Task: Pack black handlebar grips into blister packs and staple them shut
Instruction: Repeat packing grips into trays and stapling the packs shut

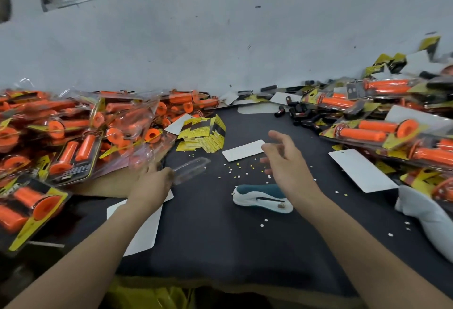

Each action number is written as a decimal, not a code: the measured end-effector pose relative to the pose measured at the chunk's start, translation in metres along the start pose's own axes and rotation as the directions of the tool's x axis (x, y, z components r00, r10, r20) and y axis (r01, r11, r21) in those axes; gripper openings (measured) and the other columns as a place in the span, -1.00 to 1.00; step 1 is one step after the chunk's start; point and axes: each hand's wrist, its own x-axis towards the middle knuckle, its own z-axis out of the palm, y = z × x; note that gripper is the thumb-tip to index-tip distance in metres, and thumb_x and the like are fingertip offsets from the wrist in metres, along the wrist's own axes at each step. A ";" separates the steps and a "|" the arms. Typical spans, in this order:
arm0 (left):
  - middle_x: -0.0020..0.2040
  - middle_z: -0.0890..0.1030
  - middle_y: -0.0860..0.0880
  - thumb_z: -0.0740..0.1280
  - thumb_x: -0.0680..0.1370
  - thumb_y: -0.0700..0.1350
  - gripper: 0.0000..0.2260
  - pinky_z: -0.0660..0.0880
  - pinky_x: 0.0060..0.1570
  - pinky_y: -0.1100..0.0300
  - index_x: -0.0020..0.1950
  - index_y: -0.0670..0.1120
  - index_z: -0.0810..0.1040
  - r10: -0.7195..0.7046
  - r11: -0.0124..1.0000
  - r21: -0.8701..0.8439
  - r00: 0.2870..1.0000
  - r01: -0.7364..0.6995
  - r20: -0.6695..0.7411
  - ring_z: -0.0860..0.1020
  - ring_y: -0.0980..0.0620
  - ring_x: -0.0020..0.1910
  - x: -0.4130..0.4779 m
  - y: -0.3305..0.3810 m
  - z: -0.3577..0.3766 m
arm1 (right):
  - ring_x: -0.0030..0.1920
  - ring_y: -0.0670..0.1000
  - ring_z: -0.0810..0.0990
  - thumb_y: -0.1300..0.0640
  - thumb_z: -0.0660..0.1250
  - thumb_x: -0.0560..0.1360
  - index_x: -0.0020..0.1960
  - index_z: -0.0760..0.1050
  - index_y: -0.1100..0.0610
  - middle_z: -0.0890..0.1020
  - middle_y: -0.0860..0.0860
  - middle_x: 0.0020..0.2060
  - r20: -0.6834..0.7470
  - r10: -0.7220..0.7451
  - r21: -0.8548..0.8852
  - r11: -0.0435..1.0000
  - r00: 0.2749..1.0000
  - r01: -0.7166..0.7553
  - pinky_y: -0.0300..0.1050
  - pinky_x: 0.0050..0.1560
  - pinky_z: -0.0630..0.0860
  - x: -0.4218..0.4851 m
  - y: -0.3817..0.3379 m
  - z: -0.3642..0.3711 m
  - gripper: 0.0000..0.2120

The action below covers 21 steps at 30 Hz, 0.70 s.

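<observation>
Left hand (153,183) grips a clear blister shell (192,169) by its near end, beside the orange pile (73,132); right hand (284,161) loose, fingers spread, holding nothing; black grips (300,112) lie across the mat (220,235), well apart; shell looks light, thin, slick, likely to crease; best pinched at the rim

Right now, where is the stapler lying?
In the head view the stapler lies on the dark table, centre-right, just below the open right hand; the left hand, holding a clear blister pack, is to its left.
</observation>
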 end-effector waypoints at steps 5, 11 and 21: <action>0.18 0.54 -0.07 0.26 0.64 -0.06 -0.79 0.49 -0.01 -0.03 0.17 -0.09 0.61 0.119 0.966 -0.188 0.951 -0.178 -0.286 0.51 -0.12 0.11 0.005 0.038 -0.014 | -0.02 -0.16 0.62 0.03 0.18 0.65 0.43 0.34 -0.10 0.55 -0.20 -0.01 -0.051 0.016 -0.012 1.000 0.999 -0.016 -0.10 0.02 0.61 0.008 0.004 -0.023 -0.65; 0.03 0.63 -0.05 0.45 0.51 -0.24 -0.79 0.48 -0.27 0.12 0.10 -0.04 0.70 0.539 0.779 -0.040 0.701 -0.626 -0.467 0.58 -0.12 -0.04 0.001 0.118 -0.036 | 0.00 -0.01 0.64 -0.09 0.21 0.65 0.36 0.41 0.10 0.55 -0.02 0.11 -0.043 0.273 0.137 0.954 0.961 -0.265 -0.09 -0.10 0.65 0.023 0.008 -0.048 -0.62; -0.09 0.61 -0.08 0.41 0.52 -0.28 -0.96 0.55 -0.17 0.08 -0.10 -0.17 0.59 0.735 0.603 0.193 0.445 -0.774 -0.512 0.58 -0.08 -0.16 0.027 0.174 -0.011 | -0.05 0.06 0.66 0.04 0.34 0.61 0.15 0.55 0.15 0.64 0.15 -0.01 -0.098 0.352 0.183 0.926 0.931 -0.331 -0.13 -0.25 0.65 0.029 0.043 -0.096 -0.79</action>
